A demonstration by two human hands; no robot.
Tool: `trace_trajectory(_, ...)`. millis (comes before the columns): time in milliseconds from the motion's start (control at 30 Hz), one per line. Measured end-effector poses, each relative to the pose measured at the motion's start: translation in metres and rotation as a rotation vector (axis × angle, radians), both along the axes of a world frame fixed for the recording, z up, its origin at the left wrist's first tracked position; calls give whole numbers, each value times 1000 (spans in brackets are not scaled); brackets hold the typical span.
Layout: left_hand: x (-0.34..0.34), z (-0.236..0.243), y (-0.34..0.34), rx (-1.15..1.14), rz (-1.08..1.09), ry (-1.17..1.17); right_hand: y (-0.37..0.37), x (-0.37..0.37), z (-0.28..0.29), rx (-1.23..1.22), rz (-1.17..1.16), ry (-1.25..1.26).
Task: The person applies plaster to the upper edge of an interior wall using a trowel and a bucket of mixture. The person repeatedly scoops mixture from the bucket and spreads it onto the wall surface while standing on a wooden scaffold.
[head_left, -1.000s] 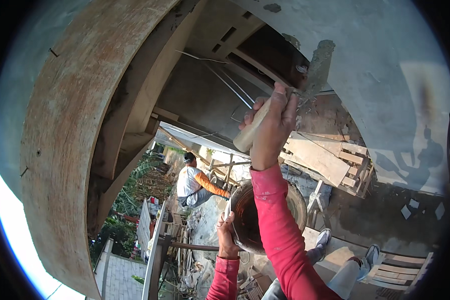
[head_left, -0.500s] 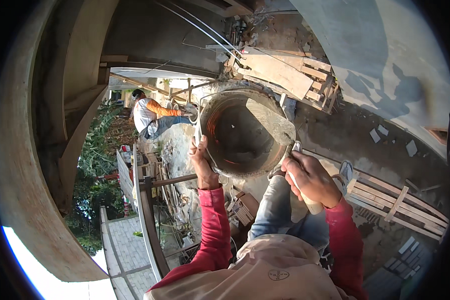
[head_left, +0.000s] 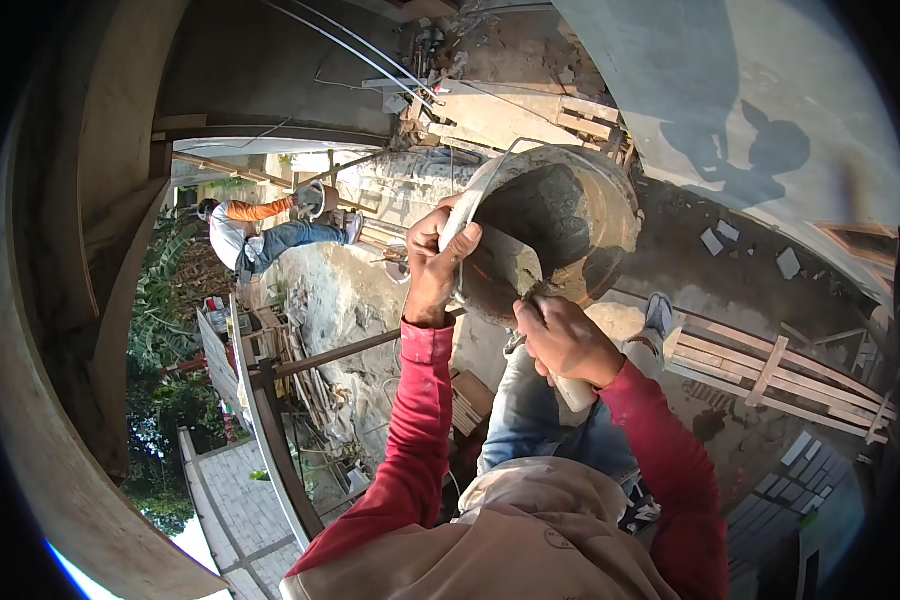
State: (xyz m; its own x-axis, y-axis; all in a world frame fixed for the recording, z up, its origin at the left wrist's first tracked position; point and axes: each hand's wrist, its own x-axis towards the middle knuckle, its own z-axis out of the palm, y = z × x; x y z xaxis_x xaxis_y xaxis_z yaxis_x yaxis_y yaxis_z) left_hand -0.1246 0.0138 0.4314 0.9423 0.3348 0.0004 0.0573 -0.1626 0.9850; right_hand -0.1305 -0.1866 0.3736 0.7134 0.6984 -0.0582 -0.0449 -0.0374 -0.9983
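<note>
My left hand [head_left: 440, 255] grips the near left rim of a mortar-crusted bucket [head_left: 610, 200], which is tilted and has wet grey mortar [head_left: 545, 205] inside. My right hand [head_left: 560, 345] is closed around the pale handle of a trowel [head_left: 510, 265], whose broad blade is inside the bucket against its lower left part. A wire handle arches over the bucket's top. My red-sleeved forearms come up from the lower edge.
I am high on narrow wooden planks [head_left: 740, 360]. A person [head_left: 250, 235] in orange sleeves works below left with another bucket [head_left: 315, 200]. A plastered wall [head_left: 720, 90] is at the right, a curved board [head_left: 90, 480] at the left, a wooden post [head_left: 280, 440] beside me, timber pallets below.
The trowel has come down from the plaster surface overhead into the bucket, and its blade has moved lower left inside it. The bucket has tilted. The person below has shifted left in view.
</note>
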Motion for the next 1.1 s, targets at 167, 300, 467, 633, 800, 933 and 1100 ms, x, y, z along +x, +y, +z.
trace_trajectory(167,-10,2,16,-55,126,102,-34,-6,-6,-84,42,-220)
trace_trajectory(300,-13,12,21,2,87,27,-44,-5,-3,-546,69,-515)
trace_trajectory(467,-16,18,20,112,23,-22,-53,41,-3,-470,-26,-780)
trace_trajectory(633,-5,17,7,72,108,-123,-28,71,32,-797,184,-906)
trace_trajectory(800,25,21,2,-30,94,-207,-20,67,46,-579,87,-870)
trace_trajectory(933,39,19,5,-94,216,-245,-38,92,69,-631,18,-739)
trace_trajectory(1100,56,1,0,-287,378,-291,-58,133,55,-651,-27,-746)
